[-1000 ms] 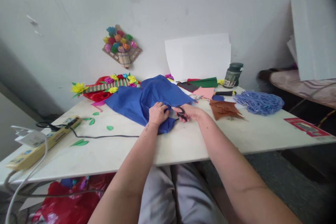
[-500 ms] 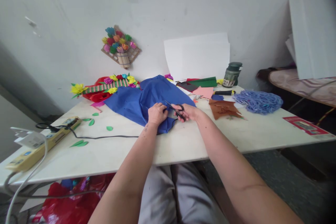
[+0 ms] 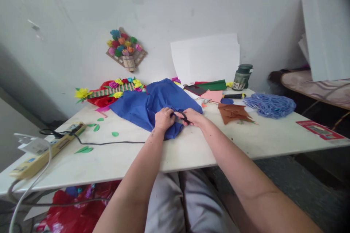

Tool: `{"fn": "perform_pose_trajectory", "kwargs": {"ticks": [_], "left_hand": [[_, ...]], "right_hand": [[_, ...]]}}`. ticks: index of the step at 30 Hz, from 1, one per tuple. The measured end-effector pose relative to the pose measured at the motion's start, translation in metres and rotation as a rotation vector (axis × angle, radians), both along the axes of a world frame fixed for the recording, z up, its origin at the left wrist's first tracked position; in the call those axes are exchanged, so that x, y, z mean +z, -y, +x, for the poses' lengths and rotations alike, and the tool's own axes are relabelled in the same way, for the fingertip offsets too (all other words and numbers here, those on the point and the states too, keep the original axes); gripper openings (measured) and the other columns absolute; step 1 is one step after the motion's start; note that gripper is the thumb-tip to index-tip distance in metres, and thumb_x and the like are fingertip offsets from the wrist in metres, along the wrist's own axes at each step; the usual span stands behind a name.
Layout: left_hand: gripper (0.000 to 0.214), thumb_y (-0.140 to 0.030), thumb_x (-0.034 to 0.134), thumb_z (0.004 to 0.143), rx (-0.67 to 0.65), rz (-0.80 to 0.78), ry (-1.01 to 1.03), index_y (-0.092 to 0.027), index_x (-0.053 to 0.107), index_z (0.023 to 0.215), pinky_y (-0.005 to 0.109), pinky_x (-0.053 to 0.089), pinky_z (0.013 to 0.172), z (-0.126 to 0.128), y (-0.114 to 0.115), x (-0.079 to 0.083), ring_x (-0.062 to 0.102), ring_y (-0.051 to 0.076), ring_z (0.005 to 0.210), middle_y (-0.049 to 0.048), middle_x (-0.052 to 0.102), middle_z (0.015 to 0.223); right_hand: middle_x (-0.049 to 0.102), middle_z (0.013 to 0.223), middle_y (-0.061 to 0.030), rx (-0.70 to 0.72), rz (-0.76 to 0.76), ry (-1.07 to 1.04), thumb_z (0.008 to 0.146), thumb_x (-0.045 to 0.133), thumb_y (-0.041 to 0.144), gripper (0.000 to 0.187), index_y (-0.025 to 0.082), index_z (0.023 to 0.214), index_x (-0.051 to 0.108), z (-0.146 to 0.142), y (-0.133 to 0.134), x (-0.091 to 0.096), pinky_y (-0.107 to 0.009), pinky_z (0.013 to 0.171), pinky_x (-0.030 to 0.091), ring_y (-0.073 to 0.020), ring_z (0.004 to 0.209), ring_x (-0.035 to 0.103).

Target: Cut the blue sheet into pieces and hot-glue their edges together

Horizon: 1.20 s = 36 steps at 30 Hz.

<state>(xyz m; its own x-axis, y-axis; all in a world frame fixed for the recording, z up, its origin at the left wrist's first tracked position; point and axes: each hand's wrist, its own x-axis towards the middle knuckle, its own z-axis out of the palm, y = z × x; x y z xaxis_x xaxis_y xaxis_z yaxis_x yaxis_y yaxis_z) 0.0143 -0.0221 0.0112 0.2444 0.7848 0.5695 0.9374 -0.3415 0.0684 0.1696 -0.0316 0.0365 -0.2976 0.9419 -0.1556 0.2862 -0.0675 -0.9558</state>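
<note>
A large blue sheet, cloth or crepe-like paper, lies creased across the middle of the table. My left hand is closed on its near part, pressing a gathered fold against the tabletop. In my right hand is a pair of black-handled scissors, with fingers through the loops. The blades point left at the blue sheet, close to my left fingers. Whether the blades are apart or together is hard to make out.
A yellow power strip with a white charger lies at left; its black cable runs towards the blue sheet. Green paper leaves lie nearby. On the right are brown paper, blue yarn and a dark green jar.
My right hand and the scissors have shifted slightly left, closer to my left hand and over the blue sheet. My left hand stays in nearly the same place.
</note>
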Motion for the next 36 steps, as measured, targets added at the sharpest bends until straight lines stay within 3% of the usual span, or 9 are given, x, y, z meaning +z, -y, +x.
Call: {"fn": "perform_pose_trajectory", "kwargs": {"ticks": [5, 9, 11, 18, 28, 36], "left_hand": [[0.046, -0.032, 0.058, 0.065, 0.096, 0.082, 0.077, -0.015, 0.056, 0.108, 0.032, 0.039, 0.088, -0.003, -0.006, -0.004, 0.05, 0.024, 0.107, 0.0102, 0.058, 0.113], [0.031, -0.026, 0.05, 0.07, 0.083, -0.046, -0.006, -0.019, 0.064, 0.097, 0.033, 0.032, 0.098, -0.004, -0.012, -0.007, 0.059, 0.02, 0.095, 0.007, 0.067, 0.097], [0.025, -0.026, 0.047, 0.073, 0.086, -0.074, -0.058, -0.021, 0.066, 0.089, 0.035, 0.03, 0.099, -0.004, -0.012, -0.007, 0.062, 0.019, 0.086, 0.0055, 0.069, 0.086], [0.023, -0.023, 0.048, 0.072, 0.061, -0.026, -0.128, -0.018, 0.066, 0.086, 0.036, 0.031, 0.098, 0.0, -0.004, -0.002, 0.063, 0.019, 0.081, 0.008, 0.069, 0.082], [0.02, -0.025, 0.048, 0.075, 0.029, -0.016, -0.146, -0.016, 0.063, 0.086, 0.037, 0.032, 0.096, 0.0, -0.004, -0.002, 0.063, 0.021, 0.082, 0.0099, 0.069, 0.082], [0.019, -0.023, 0.048, 0.075, 0.043, -0.018, -0.162, -0.017, 0.064, 0.084, 0.037, 0.032, 0.096, 0.0, -0.002, -0.001, 0.063, 0.02, 0.082, 0.0086, 0.069, 0.082]], "right_hand": [[0.052, 0.038, 0.0004, 0.016, -0.004, -0.024, 0.071, 0.06, 0.057, 0.045, 0.012, 0.069, 0.054, 0.002, 0.0, -0.003, -0.015, 0.027, 0.02, -0.0055, 0.029, 0.042], [0.056, 0.043, -0.0021, 0.031, -0.093, -0.076, 0.074, 0.054, 0.061, 0.048, 0.012, 0.073, 0.054, 0.005, -0.003, -0.005, -0.015, 0.027, 0.023, -0.008, 0.034, 0.048], [0.057, 0.046, -0.0029, 0.038, -0.139, -0.095, 0.074, 0.052, 0.062, 0.049, 0.013, 0.075, 0.053, 0.006, -0.004, -0.004, -0.015, 0.028, 0.024, -0.0088, 0.035, 0.05], [0.059, 0.05, -0.0043, 0.062, -0.282, -0.084, 0.079, 0.042, 0.063, 0.05, 0.014, 0.079, 0.051, 0.005, -0.005, 0.001, -0.016, 0.029, 0.024, -0.0103, 0.038, 0.053], [0.058, 0.052, -0.0046, 0.058, -0.269, -0.112, 0.077, 0.043, 0.066, 0.052, 0.014, 0.072, 0.051, -0.005, -0.02, -0.007, -0.016, 0.029, 0.024, -0.0094, 0.039, 0.052], [0.058, 0.051, -0.004, 0.012, -0.205, -0.175, 0.078, 0.045, 0.063, 0.049, 0.015, 0.071, 0.05, -0.008, -0.016, -0.009, -0.015, 0.028, 0.026, -0.0088, 0.037, 0.05]]}}
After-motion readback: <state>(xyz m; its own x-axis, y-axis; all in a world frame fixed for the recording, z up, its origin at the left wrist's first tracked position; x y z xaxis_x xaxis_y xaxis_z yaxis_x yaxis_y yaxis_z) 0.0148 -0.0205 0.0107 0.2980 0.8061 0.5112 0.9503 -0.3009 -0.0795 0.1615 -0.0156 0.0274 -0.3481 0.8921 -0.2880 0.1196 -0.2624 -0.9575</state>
